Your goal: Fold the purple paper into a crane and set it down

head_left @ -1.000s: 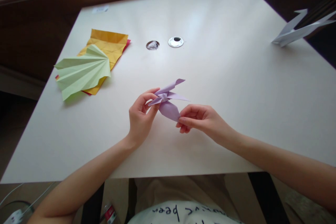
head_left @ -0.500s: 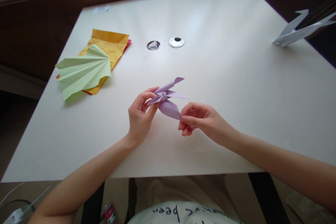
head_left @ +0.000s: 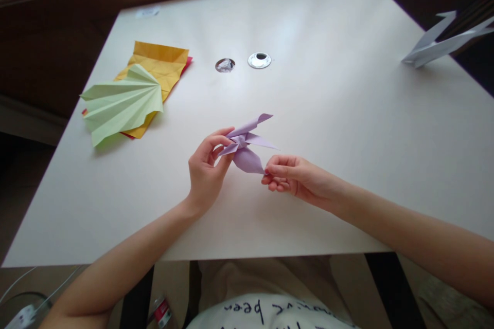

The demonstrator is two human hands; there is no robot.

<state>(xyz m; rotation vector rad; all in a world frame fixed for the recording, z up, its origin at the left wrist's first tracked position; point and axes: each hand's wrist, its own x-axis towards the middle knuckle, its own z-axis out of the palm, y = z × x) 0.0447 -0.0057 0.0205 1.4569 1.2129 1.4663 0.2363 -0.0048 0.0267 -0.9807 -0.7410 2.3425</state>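
Observation:
A purple origami flower point(head_left: 247, 159) with long pointed petals is held above the white table, between both hands. My left hand point(head_left: 208, 162) grips its left side, thumb below and fingers above, close to the folded centre. With thumb and fingertips, my right hand point(head_left: 289, 175) pinches the tip of the lower petal, which bulges and curves. The upper petal has a curled end, and another petal points right, touched by neither hand. The fingers cover part of the flower's left side.
Pleated light green paper point(head_left: 125, 105) lies over creased yellow paper point(head_left: 164, 61), with red paper edges showing beneath. Folded white paper point(head_left: 432, 49) stands at the right edge of the table point(head_left: 347, 113). Two round holes, one with a metal rim point(head_left: 259, 60), lie towards the back.
My right hand has turned slightly at the petal tip, its fingers curling in more. The lower petal looks rounder and its tip more bent. My left hand stays in place.

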